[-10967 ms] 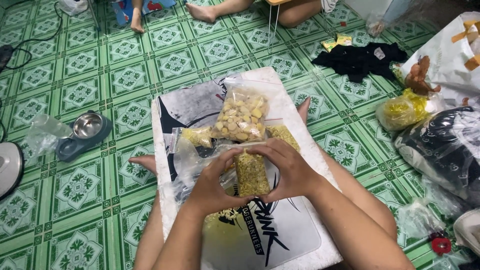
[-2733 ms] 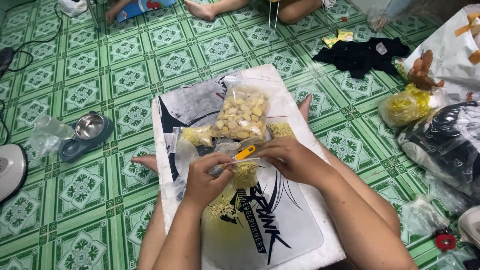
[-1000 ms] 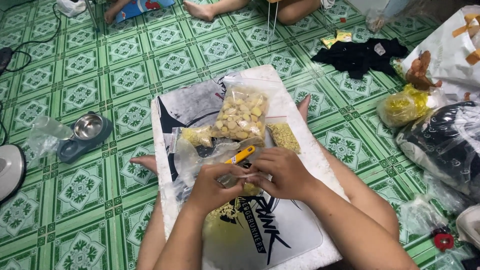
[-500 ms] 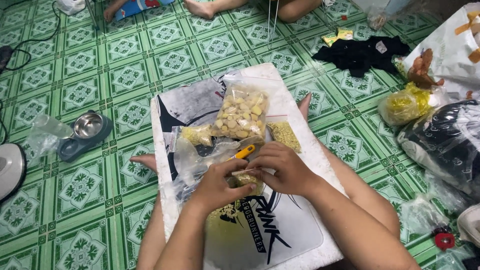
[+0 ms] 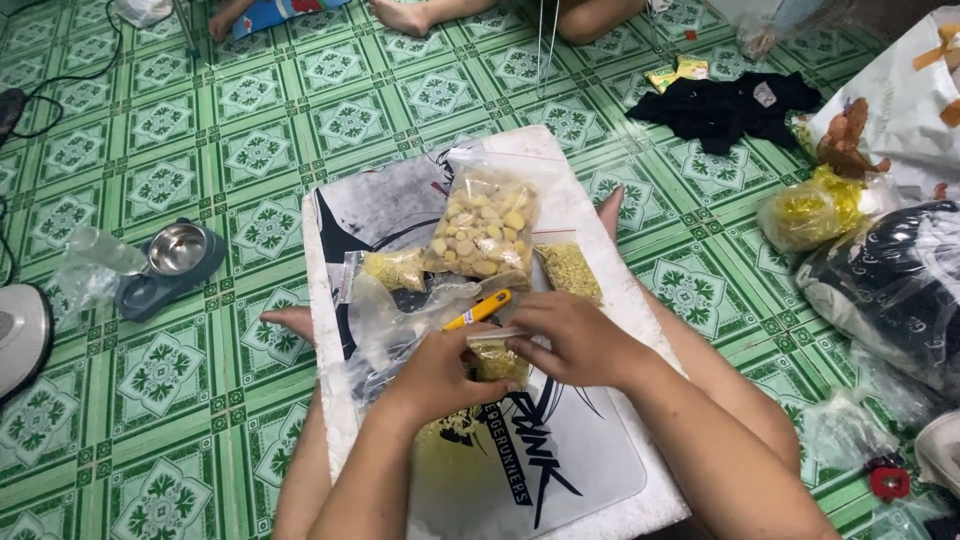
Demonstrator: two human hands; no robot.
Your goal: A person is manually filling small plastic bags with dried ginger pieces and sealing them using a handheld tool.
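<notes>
Both hands pinch the top of a small clear bag of yellow-brown crumbs (image 5: 497, 357) over a white board (image 5: 620, 500) resting on my lap. My left hand (image 5: 435, 375) grips the bag from the left, my right hand (image 5: 575, 338) from the right. A yellow cutter (image 5: 478, 310) lies just beyond my fingers. Farther up the board sit a larger bag of pale yellow chunks (image 5: 484, 226), a small filled bag (image 5: 570, 271) at the right and another (image 5: 395, 268) at the left. Crumpled empty clear bags (image 5: 395, 320) lie beside my left hand.
A steel bowl in a grey base (image 5: 175, 262) stands on the green tiled floor at left, near a clear bag (image 5: 85, 272). Black cloth (image 5: 725, 105), a yellow bag (image 5: 805, 212) and dark and white sacks (image 5: 890, 270) crowd the right. Another person's feet (image 5: 400, 14) show at the top.
The small bag has been brought lower and closer to me, and both hands now pinch its top edge together. The yellow cutter stays on the board.
</notes>
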